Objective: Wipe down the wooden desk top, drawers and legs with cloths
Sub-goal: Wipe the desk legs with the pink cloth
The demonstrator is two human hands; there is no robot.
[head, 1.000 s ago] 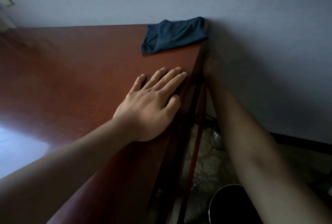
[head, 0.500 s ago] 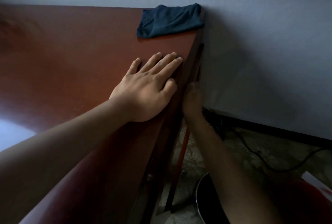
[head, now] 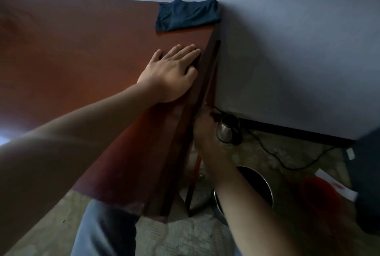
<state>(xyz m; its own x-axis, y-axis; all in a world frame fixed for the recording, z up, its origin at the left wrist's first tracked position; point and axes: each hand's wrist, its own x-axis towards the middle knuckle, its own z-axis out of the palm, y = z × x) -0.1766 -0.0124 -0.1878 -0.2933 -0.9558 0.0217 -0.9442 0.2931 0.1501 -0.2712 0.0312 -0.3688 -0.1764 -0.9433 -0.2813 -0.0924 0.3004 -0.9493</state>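
Reddish-brown wooden bench (head: 82, 54) stands against the wall. Left hand (head: 171, 73) rests flat, fingers straight, on its top; right hand (head: 202, 126) works down its dim side, grip unclear. Leaning further could knock the steel kettle (head: 225, 131) below; the dark blue cloth (head: 188, 17) lies unused at the far corner.

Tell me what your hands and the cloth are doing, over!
Left hand flat on desk. Right hand down its side, grip unclear. Cloth idle.
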